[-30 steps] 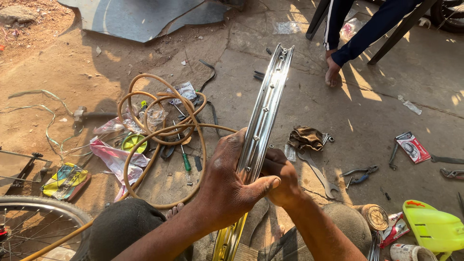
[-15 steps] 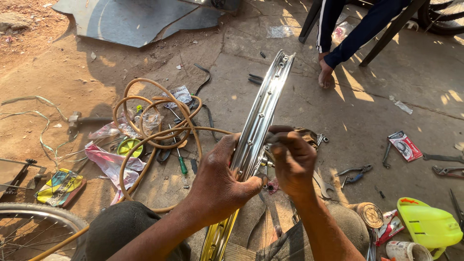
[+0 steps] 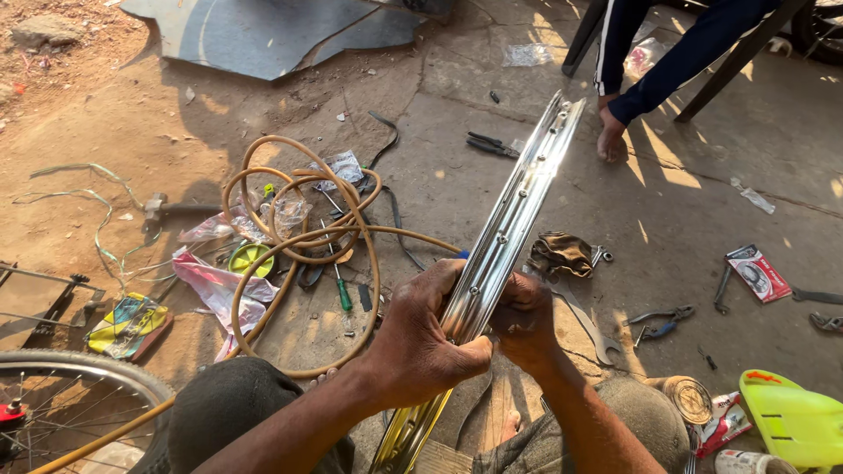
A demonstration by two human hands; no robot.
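A chrome wheel rim [image 3: 505, 237] is gripped at lower centre by the left hand [image 3: 420, 338], fingers wrapped around it; the right hand [image 3: 525, 318] appears clenched on its far side. The rim runs diagonally toward the upper right.

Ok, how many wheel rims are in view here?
2: a bare chrome rim gripped by the left hand and right hand, and a spoked wheel at bottom left, partly cut off.

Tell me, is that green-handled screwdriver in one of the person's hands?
No, the green-handled screwdriver lies on the ground inside the hose loop, while the left hand and right hand both grip the shiny wheel rim.
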